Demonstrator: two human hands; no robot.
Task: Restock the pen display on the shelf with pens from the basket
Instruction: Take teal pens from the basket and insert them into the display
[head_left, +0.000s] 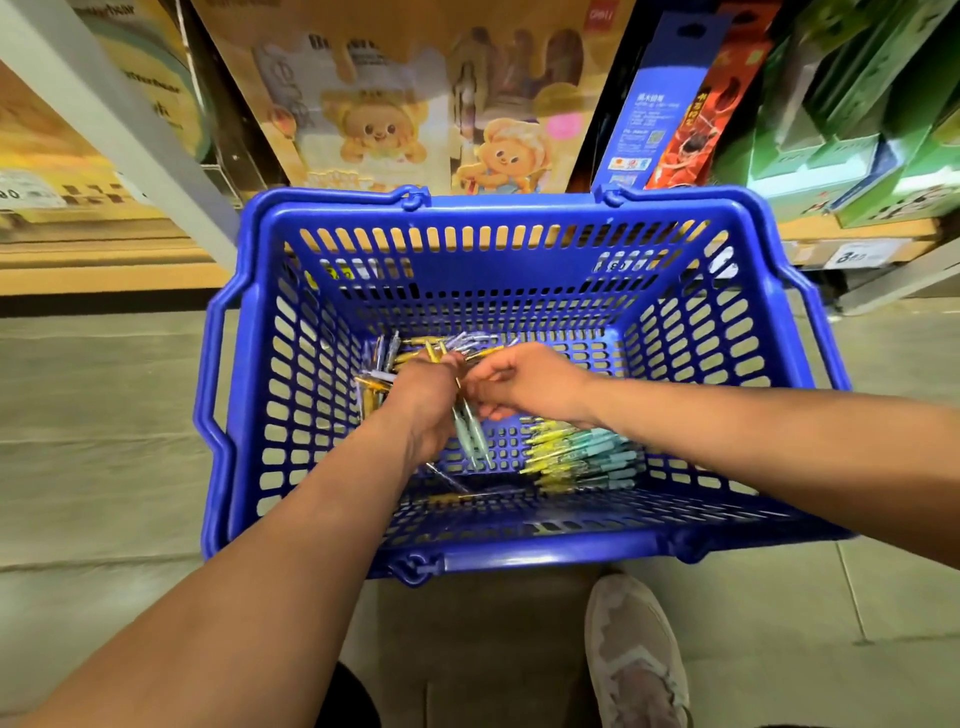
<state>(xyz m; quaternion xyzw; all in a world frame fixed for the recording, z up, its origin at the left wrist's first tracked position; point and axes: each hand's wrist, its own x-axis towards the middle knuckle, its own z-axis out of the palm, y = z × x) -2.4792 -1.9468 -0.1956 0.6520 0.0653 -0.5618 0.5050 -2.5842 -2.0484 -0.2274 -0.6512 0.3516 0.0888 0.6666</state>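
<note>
A blue plastic basket (249, 415) stands on the floor in front of the shelf. On its bottom lie loose pens: a yellow and teal pile (582, 457) at the right and a mixed pile (395, 353) at the back left. My left hand (426, 400) grips a bunch of pens (470, 431) whose teal ends stick out below the fist. My right hand (524, 384) reaches in from the right with curled fingers and pinches the same bunch right beside the left hand.
The shelf behind the basket holds a cartoon bear display box (415, 119), a blue pack (654, 104), a red pack (711, 114) and green boxes (857, 130). A grey upright (114, 119) runs at the left. My shoe (634, 654) is on the floor below the basket.
</note>
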